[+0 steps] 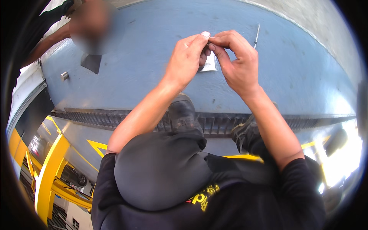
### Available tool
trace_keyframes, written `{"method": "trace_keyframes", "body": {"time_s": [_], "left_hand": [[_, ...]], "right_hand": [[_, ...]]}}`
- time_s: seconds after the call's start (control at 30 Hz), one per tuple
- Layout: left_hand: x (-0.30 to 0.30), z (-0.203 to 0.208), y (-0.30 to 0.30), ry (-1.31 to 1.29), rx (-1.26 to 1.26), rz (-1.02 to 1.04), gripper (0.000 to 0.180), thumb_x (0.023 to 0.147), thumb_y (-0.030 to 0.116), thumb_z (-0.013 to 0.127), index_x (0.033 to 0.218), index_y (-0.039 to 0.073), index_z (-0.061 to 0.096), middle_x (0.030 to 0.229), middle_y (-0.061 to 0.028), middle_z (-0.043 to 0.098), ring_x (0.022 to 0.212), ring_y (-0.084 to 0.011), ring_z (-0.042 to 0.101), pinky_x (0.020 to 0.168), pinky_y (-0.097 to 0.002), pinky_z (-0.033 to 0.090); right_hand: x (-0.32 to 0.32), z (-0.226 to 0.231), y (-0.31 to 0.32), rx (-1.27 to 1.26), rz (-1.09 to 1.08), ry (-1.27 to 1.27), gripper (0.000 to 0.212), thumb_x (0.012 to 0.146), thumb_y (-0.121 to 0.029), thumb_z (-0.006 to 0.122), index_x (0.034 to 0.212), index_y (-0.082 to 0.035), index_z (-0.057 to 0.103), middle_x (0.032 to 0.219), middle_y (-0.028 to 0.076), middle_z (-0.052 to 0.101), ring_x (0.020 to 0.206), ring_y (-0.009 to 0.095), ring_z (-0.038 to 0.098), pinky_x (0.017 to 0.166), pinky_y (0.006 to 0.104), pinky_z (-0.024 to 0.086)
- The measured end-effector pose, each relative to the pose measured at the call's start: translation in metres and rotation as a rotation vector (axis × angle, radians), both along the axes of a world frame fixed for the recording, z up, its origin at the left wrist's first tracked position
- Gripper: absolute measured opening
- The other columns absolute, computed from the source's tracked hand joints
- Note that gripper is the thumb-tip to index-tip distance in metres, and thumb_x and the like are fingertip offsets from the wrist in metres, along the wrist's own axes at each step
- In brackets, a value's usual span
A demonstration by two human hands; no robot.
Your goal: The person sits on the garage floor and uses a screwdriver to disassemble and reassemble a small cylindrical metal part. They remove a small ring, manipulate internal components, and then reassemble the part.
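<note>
My two hands meet fingertip to fingertip above the blue floor (153,34). My left hand (185,61) is closed, its thumb extended and fingers curled around something small and dark that I cannot make out. Thumb and forefinger of my right hand (238,57) pinch at the same spot, against the left fingertips. Below and between the hands lies a small white packet or paper (209,63), partly covered by them. A slim pen-like tool (257,36) rests on the floor just beyond my right hand.
A dark flat piece (91,63) and a small metal cylinder (64,76) lie at the left, near another person's arm (48,45). A dark slatted drain grate (115,117) crosses under my shoes. Yellow railing (51,168) stands at the lower left.
</note>
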State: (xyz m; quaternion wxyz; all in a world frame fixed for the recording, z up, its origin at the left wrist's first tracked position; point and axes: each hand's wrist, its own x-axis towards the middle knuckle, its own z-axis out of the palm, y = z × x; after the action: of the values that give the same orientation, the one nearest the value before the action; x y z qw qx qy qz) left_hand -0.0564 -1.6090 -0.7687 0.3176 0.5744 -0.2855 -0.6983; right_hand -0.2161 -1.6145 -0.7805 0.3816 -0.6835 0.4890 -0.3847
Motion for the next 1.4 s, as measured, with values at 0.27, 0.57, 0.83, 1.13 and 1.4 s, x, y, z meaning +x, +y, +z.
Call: {"method": "trace_keyframes", "body": {"time_s": [0.27,0.57,0.83,1.13,1.4], "left_hand": [[0.001,0.004,-0.002,0.180,0.274,0.171,0.039,0.106,0.040,0.047,0.080,0.011,0.054,0.059,0.0064,0.036,0.049,-0.0053,0.024,0.043,-0.0268,0.019],[-0.002,0.008,-0.012,0.074,0.117,0.109,0.047,0.105,0.044,0.051,0.080,0.005,0.062,0.063,0.0051,0.045,0.051,-0.0047,0.030,0.044,-0.0265,0.021],[0.006,-0.015,-0.009,0.110,0.036,-0.144,0.050,0.101,0.050,0.054,0.072,0.010,0.054,0.060,0.0065,0.038,0.052,-0.0051,0.029,0.047,-0.0253,0.019],[0.009,-0.039,-0.012,0.364,0.261,-0.137,0.041,0.106,0.043,0.047,0.085,0.010,0.057,0.060,0.0092,0.032,0.048,-0.0031,0.023,0.043,-0.0222,0.021],[0.012,-0.043,-0.011,0.420,0.298,-0.149,0.035,0.103,0.035,0.044,0.089,0.007,0.061,0.061,0.0085,0.034,0.050,-0.0029,0.027,0.045,-0.0209,0.025]], "right_hand": [[0.017,-0.011,0.003,-0.061,-0.099,-0.082,0.014,0.084,0.002,0.073,0.097,-0.003,0.069,0.092,0.011,0.070,0.085,0.028,0.070,0.073,0.0363,0.056],[0.019,0.000,0.007,0.004,0.005,-0.019,0.011,0.088,-0.001,0.074,0.099,-0.002,0.072,0.111,0.011,0.066,0.100,0.025,0.067,0.089,0.0359,0.053],[-0.011,-0.012,-0.029,0.762,-0.271,-0.645,0.030,0.108,-0.022,0.051,0.113,0.004,0.066,0.114,0.011,0.065,0.101,0.022,0.065,0.094,0.0378,0.053],[-0.021,-0.029,-0.029,0.947,0.110,-0.426,0.031,0.108,-0.016,0.050,0.125,0.004,0.066,0.107,0.007,0.070,0.099,0.015,0.066,0.100,0.0334,0.053],[-0.037,-0.020,-0.028,0.890,0.035,-0.298,0.029,0.103,-0.006,0.057,0.129,0.006,0.062,0.113,0.014,0.071,0.110,0.019,0.069,0.107,0.0340,0.053]]}}
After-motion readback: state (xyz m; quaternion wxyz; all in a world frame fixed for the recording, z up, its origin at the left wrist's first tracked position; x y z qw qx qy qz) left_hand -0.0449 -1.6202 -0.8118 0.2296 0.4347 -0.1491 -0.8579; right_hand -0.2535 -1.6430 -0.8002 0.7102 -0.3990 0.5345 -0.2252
